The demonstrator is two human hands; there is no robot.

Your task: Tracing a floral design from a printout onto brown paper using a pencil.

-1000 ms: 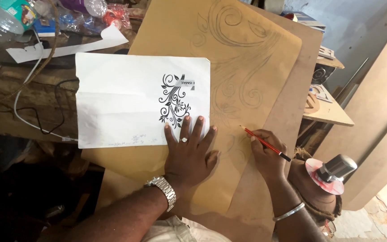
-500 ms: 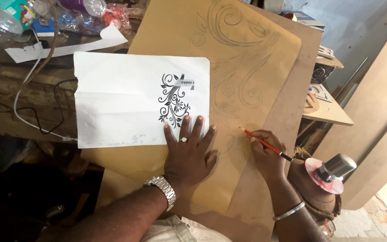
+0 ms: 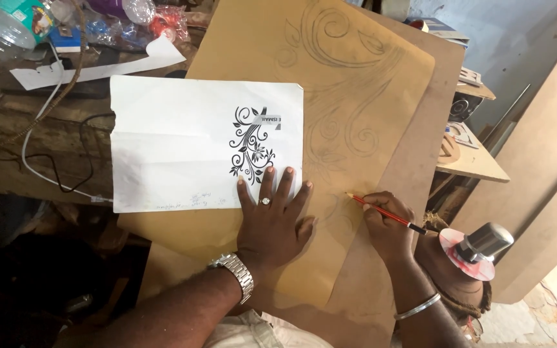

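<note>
Pressing flat at the centre of the frame, left hand (image 3: pixel 272 219) spread wide, fingers fanned, fingertips overlapping the lower right corner of the white reference sheet (image 3: pixel 182 145) and palm bearing on the tan paper (image 3: pixel 369 77) beneath, apparently pinning both so neither slides. Gripping a red pencil (image 3: pixel 385 213) just to the right, right hand (image 3: pixel 388 229) closed around the shaft in a writing hold, tip touching the tan paper at the lower end of the pencilled scrollwork (image 3: pixel 343 122). Lying side by side, printed black floral motif (image 3: pixel 251 145) and the faint drawn swirls climbing toward the upper middle of the frame, seemingly so the print stays in sight beside the line being drawn. Resting under the tan paper, a brown board (image 3: pixel 420 148), giving a firm backing. Wearing a metal wristwatch (image 3: pixel 234 274) on the left wrist, a thin bangle (image 3: pixel 417 307) on the right. Cluttering the upper left, plastic bottles (image 3: pixel 8 26) and a white cable (image 3: pixel 40 129) on a worn bench; sitting at the lower right, a dark spool on a pinkish disc (image 3: pixel 475 251).
</note>
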